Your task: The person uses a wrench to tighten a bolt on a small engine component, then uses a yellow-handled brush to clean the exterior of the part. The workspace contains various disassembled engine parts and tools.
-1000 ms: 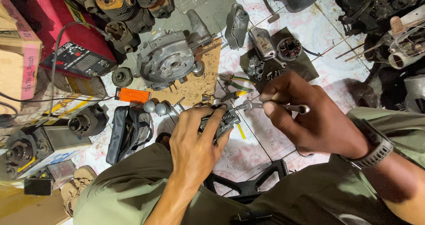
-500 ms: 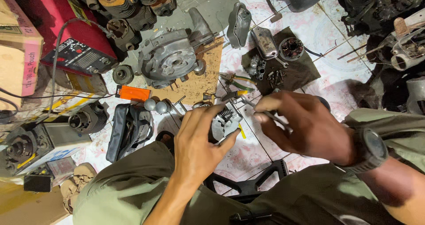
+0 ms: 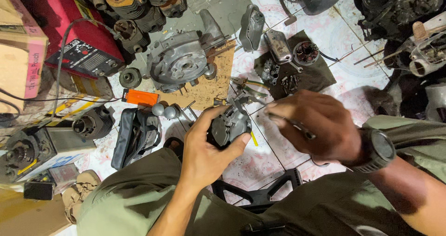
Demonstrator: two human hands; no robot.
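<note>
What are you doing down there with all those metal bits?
A person sits over a tiled floor covered in engine parts. The left hand grips a small dark metal part with a spring. The right hand holds a thin metal tool beside it; whether the tip touches the part is too blurred to tell. A big grey engine casing lies further off on a board.

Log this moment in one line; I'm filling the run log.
left hand: grips dark engine part | right hand: holds thin metal tool beside it
</note>
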